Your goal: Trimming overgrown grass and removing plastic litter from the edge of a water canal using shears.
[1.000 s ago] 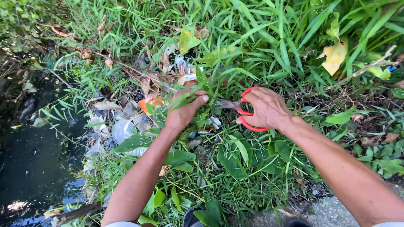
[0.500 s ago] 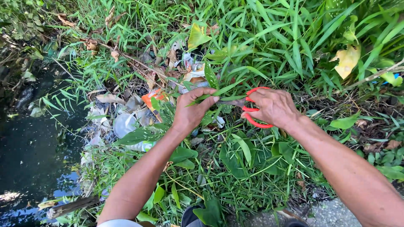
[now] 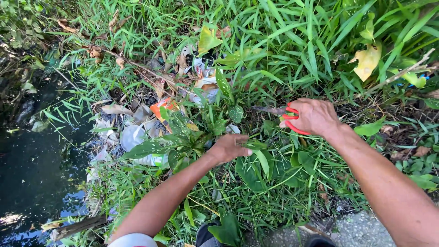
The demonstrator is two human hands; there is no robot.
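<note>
Right hand (image 3: 314, 116): fingers closed through red-handled scissors (image 3: 288, 115), blades pointing left over the grass (image 3: 283, 50). Left hand (image 3: 229, 147): fingers pinching a green stem (image 3: 254, 145) low among broad leaves (image 3: 249, 171), near litter (image 3: 137, 132).

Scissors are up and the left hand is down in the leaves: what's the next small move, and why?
Probably pinch one stem with the left hand and lift it clear. That hand lies low among the broad leaves, while the right hand holds the red-handled scissors apart from it, blades pointing at the grass, nothing visibly between them.
</note>
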